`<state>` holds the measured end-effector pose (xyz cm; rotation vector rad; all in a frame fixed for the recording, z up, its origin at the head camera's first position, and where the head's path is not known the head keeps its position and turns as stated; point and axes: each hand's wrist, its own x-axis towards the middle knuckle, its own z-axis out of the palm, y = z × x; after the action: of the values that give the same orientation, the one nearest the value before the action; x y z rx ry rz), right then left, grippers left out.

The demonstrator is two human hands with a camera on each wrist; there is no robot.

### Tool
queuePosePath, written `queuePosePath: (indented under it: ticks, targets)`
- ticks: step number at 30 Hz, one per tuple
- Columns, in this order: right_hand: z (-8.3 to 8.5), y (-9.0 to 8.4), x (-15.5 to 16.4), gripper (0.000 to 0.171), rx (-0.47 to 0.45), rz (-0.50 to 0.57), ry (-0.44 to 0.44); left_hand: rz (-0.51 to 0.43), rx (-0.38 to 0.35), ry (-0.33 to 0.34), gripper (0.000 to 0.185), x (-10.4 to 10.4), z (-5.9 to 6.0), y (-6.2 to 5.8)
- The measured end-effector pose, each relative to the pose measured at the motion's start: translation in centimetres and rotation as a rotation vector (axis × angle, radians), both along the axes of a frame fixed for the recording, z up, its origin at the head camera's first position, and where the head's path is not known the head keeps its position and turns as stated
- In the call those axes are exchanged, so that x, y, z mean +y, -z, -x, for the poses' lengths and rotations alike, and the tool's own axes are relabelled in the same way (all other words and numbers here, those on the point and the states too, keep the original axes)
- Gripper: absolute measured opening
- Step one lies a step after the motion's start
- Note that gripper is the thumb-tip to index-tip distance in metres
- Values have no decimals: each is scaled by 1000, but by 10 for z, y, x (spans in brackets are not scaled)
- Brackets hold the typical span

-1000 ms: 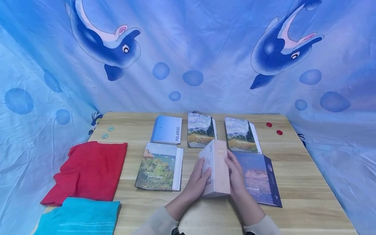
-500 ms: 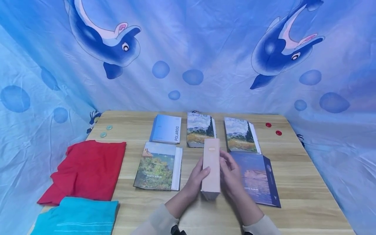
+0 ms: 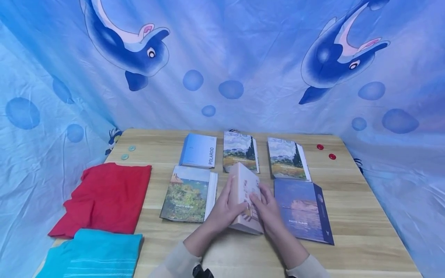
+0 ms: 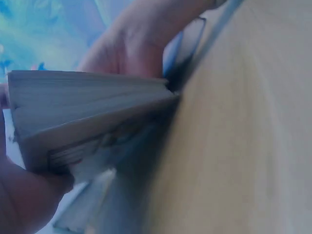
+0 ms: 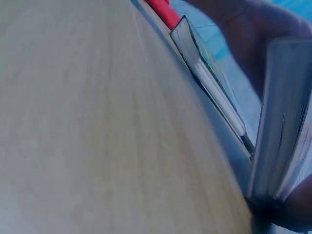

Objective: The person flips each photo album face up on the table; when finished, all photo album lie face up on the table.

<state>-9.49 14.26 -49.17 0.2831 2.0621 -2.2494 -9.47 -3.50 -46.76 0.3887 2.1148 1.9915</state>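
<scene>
While the left hand [image 3: 222,210] and right hand [image 3: 267,210] clasp it from either side, the thick beige photo album [image 3: 245,200] stands tilted on the pale wooden table [image 3: 347,216]. Only the wrist views show its page edges [image 4: 83,97].

Head view high, facing down; wrist views close, share table [image 3: 347,216].

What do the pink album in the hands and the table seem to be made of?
Pink album: likely matte card cover over paper leaves; stacked page edges show in the wrist views. Table: pale wood or wood-look laminate; visible grain lines, slight sheen.
</scene>
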Motion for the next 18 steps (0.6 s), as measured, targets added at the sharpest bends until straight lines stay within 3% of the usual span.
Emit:
queuePosePath:
  ticks: [2,6,11,18]
  targets:
    - [2,3,0,61,22,30,-9,46,4,-27,94,-2,3,7]
    - [5,2,2,59,40,-4,11,108,-21,-103,85,-6,11,17]
    - [7,-5,2,64,9,-53,19,87,-86,-177,79,-7,14,24]
    - [11,-2,6,66,7,-63,20,171,9,-167,89,2,5,27]
